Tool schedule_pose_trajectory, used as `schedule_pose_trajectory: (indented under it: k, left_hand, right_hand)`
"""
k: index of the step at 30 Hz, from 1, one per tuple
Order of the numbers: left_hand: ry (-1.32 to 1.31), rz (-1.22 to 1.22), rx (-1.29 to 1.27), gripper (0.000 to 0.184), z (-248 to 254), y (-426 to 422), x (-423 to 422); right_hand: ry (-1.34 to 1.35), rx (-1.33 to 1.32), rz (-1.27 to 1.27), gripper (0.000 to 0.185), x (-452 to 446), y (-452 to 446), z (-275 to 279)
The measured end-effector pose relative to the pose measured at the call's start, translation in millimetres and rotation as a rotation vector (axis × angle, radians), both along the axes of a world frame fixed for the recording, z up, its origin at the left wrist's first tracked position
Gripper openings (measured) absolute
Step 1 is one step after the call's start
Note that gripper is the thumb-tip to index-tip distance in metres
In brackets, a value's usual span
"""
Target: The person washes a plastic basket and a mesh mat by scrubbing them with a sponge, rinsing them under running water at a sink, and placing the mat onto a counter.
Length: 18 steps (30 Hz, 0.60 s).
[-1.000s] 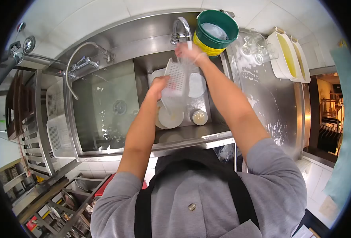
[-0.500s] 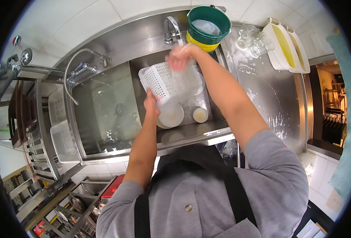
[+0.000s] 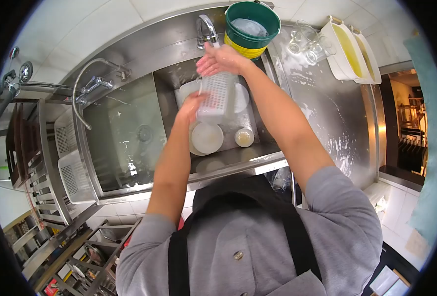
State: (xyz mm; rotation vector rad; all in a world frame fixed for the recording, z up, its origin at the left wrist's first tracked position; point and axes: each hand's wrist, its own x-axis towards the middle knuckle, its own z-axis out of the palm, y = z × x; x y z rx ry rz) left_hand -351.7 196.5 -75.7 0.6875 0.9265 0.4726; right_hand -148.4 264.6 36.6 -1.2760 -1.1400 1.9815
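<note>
A white perforated plastic basket (image 3: 217,98) is tilted over the right-hand sink basin, with my left hand (image 3: 192,105) gripping its left side. Just beneath the tap (image 3: 207,30), my right hand (image 3: 222,60) is open, its fingers stretched out to the left in the running water. It lies over the basket's upper end; whether it touches the basket I cannot tell. Below the basket, a round white bowl (image 3: 208,138) rests on the basin floor. Beside it stands a small round cup (image 3: 244,137) with something pale yellowish inside.
The left basin (image 3: 124,148) holds water. A green bucket (image 3: 252,37) stands behind the sink, right of the tap. Glasses (image 3: 311,44) and white containers with yellow insides (image 3: 349,52) sit on the right drainboard. A hose tap (image 3: 75,93) arches over the left basin.
The basket has turned more upright and shifted slightly right. My left hand has moved up along its side. My right hand has moved slightly up and left, with its fingers now stretched out.
</note>
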Motion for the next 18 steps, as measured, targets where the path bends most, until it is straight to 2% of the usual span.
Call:
schedule_pose_trajectory:
  k: [1,3,4,5,7,8,10,11,13,14,16,17,18]
  left_hand:
    - [0.101,-0.101,0.123,0.040,8,15,15]
    - [0.336,-0.293,0.453,0.040,15,44,46]
    - [0.470,-0.385,0.660,0.039,16,60,58]
    - [0.466,-0.385,0.660,0.039,15,77,70]
    - [0.847,-0.747,0.949,0.036,16,99,91]
    - [0.846,-0.745,0.947,0.036,25,97,98]
    - [0.880,-1.119,1.189,0.032,59,95,108]
    - [0.880,-1.119,1.181,0.032,69,90,103]
    - [0.655,-0.909,1.446,0.030,86,74,87]
    - [0.666,-0.904,1.443,0.030,90,71,74]
    - [0.558,-0.668,1.200,0.030,94,67,34]
    - [0.568,-0.663,1.200,0.030,81,63,16]
    - [0.506,-0.499,1.101,0.031,57,55,-1]
  right_hand:
    - [-0.008,-0.002,-0.002,0.061,10,-6,-3]
    - [0.144,0.007,-0.362,0.059,35,-21,-15]
    - [0.305,0.054,-0.399,0.055,48,-33,-19]
    - [0.301,0.054,-0.401,0.055,57,-49,-16]
    - [0.183,0.129,-0.623,0.054,70,-75,-12]
    - [0.181,0.129,-0.621,0.054,74,-80,-18]
    - [-0.495,0.319,-0.491,0.050,81,-87,-40]
    - [-0.493,0.315,-0.486,0.050,84,-90,-43]
    - [-0.834,0.679,-0.182,0.051,87,-95,-48]
    - [-0.859,0.459,-0.144,0.046,93,-87,-54]
    - [-0.771,0.493,-0.092,0.050,99,-78,-48]
    - [-0.691,0.522,-0.048,0.054,99,-71,-43]
    - [-0.698,0.508,0.049,0.055,90,-58,-39]
